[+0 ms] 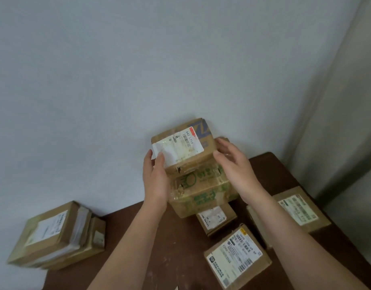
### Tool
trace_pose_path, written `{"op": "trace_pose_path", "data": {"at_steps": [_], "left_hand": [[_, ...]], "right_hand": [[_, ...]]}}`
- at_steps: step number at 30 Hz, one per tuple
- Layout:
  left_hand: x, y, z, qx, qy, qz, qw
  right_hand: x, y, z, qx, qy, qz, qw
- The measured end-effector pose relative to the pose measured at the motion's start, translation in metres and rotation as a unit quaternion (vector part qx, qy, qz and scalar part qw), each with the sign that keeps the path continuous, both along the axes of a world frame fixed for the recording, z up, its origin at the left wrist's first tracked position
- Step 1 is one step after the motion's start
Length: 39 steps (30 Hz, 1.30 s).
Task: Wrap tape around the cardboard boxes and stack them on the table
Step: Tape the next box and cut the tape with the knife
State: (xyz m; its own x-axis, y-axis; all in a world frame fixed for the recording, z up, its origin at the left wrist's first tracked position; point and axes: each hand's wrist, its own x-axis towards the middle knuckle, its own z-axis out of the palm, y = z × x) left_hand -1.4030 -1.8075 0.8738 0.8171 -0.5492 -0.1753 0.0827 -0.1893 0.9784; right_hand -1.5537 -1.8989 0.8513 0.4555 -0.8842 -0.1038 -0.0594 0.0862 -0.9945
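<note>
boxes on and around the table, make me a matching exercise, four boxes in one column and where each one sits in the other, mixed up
Boxes
1. box with the red-tabbed label
2. green-printed box
3. yellow-cornered label box
4. box stack

Places
A. near table edge, by the right forearm
B. off the table's left side
C. top of the pile, between left hand and right hand
D. directly under the top box

Pairs: 1-C, 2-D, 3-A, 4-B
</note>
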Motion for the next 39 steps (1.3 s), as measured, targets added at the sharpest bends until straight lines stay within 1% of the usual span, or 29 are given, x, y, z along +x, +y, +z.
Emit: {"op": "trace_pose_path", "data": {"at_steps": [2, 4, 8, 13, 16, 19, 21, 23, 25, 28, 29, 30, 31, 33, 37, 39], "left_hand": [[0.008, 0.014, 0.002, -0.001, 0.009, 0.015, 1.0], [0.017, 0.029, 0.004, 0.001, 0.017, 0.007, 1.0], [0.032, 0.063, 0.015, -0.042, 0.015, 0.013, 0.999], [0.059, 0.116, 0.023, -0.092, -0.012, 0.025, 0.995], [0.077, 0.158, 0.028, -0.108, -0.017, -0.002, 0.994], [0.106, 0.208, 0.03, -0.105, -0.023, -0.04, 0.993], [0.129, 0.245, 0.032, -0.116, -0.018, -0.06, 0.991], [0.151, 0.28, 0.036, -0.117, -0.037, -0.069, 0.99], [0.169, 0.311, 0.043, -0.11, -0.089, -0.094, 0.986], [0.182, 0.336, 0.05, -0.064, -0.215, -0.169, 0.96], [0.183, 0.34, 0.051, -0.056, -0.247, -0.185, 0.95], [0.184, 0.343, 0.053, -0.05, -0.261, -0.19, 0.945], [0.184, 0.346, 0.056, -0.041, -0.256, -0.188, 0.947], [0.183, 0.352, 0.061, -0.011, -0.229, -0.182, 0.956], [0.185, 0.359, 0.064, 0.001, -0.223, -0.168, 0.96], [0.188, 0.358, 0.069, -0.001, -0.239, -0.17, 0.956]], "right_hand": [[0.007, 0.012, -0.001, 0.007, 0.001, 0.001, 1.0], [0.015, 0.025, -0.001, 0.017, 0.005, -0.002, 1.0], [0.035, 0.054, 0.003, 0.044, 0.025, 0.004, 0.999], [0.062, 0.107, 0.013, 0.045, 0.008, 0.01, 0.999], [0.084, 0.142, 0.014, 0.05, 0.002, -0.011, 0.999], [0.114, 0.19, 0.012, 0.073, 0.005, -0.052, 0.996], [0.141, 0.227, 0.009, 0.099, -0.01, -0.074, 0.992], [0.168, 0.26, 0.004, 0.144, -0.016, -0.092, 0.985], [0.188, 0.289, 0.003, 0.2, -0.038, -0.098, 0.974], [0.203, 0.321, 0.0, 0.319, -0.131, -0.097, 0.933], [0.205, 0.327, -0.004, 0.35, -0.165, -0.097, 0.917], [0.207, 0.332, -0.007, 0.374, -0.192, -0.097, 0.902], [0.209, 0.335, -0.011, 0.389, -0.214, -0.098, 0.89], [0.21, 0.338, -0.011, 0.403, -0.236, -0.094, 0.879], [0.211, 0.334, 0.001, 0.393, -0.24, -0.097, 0.882], [0.211, 0.33, 0.009, 0.381, -0.243, -0.097, 0.887]]}}
